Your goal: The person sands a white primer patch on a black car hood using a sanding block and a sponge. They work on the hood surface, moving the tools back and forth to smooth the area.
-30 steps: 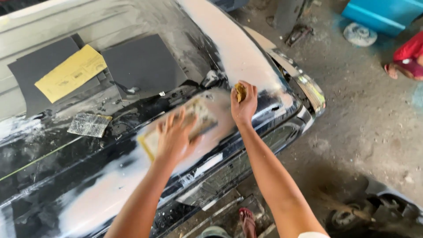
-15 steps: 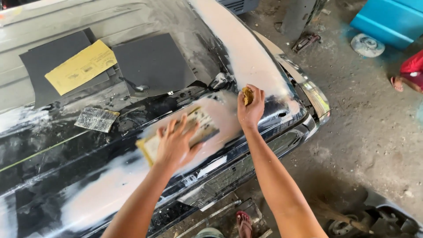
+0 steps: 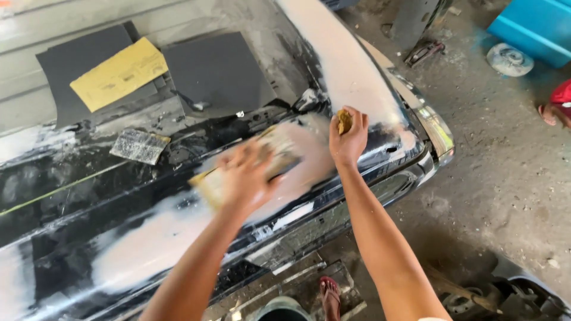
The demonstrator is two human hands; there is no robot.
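Note:
My left hand (image 3: 247, 178) presses flat on a yellowish sanding block (image 3: 279, 148) that lies on the pale, filler-coated patch of a black car body (image 3: 71, 196). The hand and block are blurred by motion. My right hand (image 3: 348, 139) is closed around a small yellow-brown sponge (image 3: 344, 120), held just right of the block against the wet panel near the car's corner.
Two dark sandpaper sheets (image 3: 217, 71) and a yellow one (image 3: 119, 74) lie on the grey panel behind. A small worn sanding piece (image 3: 140, 145) rests left of my hands. Dirt floor to the right holds a blue container (image 3: 535, 27) and a white disc (image 3: 508, 59).
My left hand has slid the sanding block slightly across the pale patch. My right hand with the sponge has stayed at about the same spot on the panel.

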